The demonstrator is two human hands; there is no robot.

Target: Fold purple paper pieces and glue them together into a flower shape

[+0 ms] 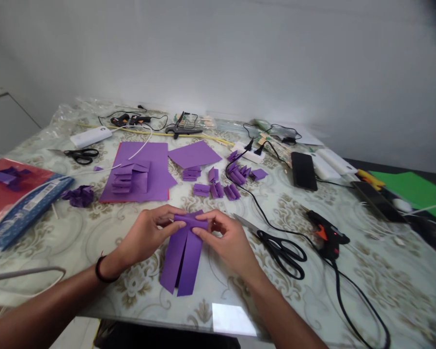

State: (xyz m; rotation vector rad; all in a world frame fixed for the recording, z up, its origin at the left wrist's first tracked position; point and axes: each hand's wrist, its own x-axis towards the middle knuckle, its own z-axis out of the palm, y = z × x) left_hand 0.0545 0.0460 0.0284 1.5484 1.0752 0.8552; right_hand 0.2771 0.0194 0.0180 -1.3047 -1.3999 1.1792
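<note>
A purple sheet of paper [181, 257] lies lengthwise before me, its two long sides folded inward so that a narrow dark slit runs down the middle. Its far end is folded over into a band. My left hand [154, 230] pinches the left end of that band between thumb and fingers. On the right end, my right hand [221, 235] grips it the same way. Just right of my right hand rest black-handled scissors [281, 252]. Several small folded purple pieces [218, 184] sit beyond my hands, and a purple sheet stack [158, 169] lies to their left.
A glue gun [325, 235] with a trailing black cord lies at right. Phones [304, 171] and a white power strip [249, 152] are farther back. Crumpled purple paper [79, 196], a second pair of scissors [80, 155] and a blue-edged packet [29, 208] occupy the left side.
</note>
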